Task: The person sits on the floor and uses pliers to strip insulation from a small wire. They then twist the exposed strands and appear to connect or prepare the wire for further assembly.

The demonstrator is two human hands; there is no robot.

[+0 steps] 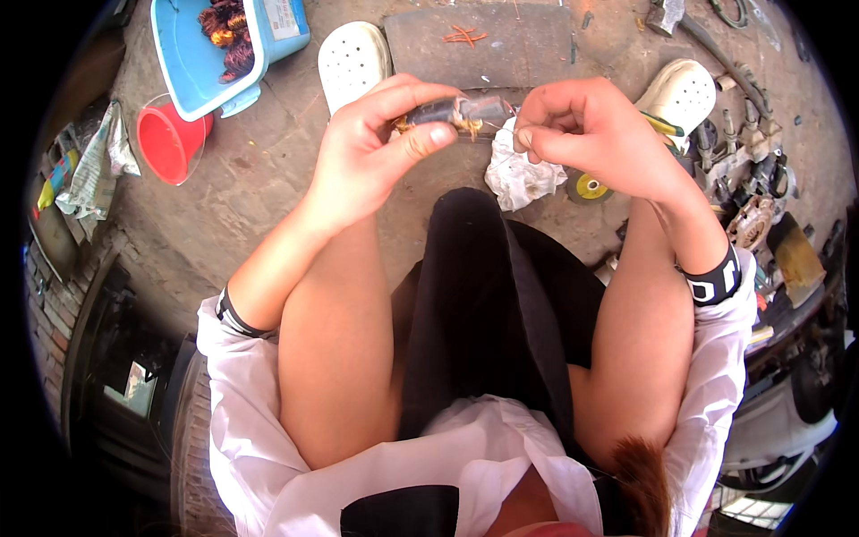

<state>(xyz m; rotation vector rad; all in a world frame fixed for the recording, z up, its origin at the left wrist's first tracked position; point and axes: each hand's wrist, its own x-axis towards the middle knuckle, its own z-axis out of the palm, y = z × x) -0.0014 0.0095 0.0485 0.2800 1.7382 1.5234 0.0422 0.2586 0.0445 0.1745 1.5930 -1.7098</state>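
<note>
My left hand [371, 148] is closed round a dark, rounded motor-like part [437, 113] with a grey cylindrical end pointing right. Ragged copper-coloured bits show at the middle of the part. Just right of it, my right hand [595, 134] is closed in a pinch on a thin wire [503, 124] that seems to run back to the part. The right fingertips are a small gap away from the grey end. Below the right fingers lies a crumpled white plastic bag [523, 174] on the ground. My fingers hide much of the dark end.
A blue basin [192, 85] with copper coils stands at upper left, beside a red bucket [170, 143]. Ahead, orange-copper strands [464, 37] lie on a flat metal plate [523, 63]. A hammer [667, 16], a yellow-centred disc [591, 188] and scattered metal parts [756, 179] lie at right.
</note>
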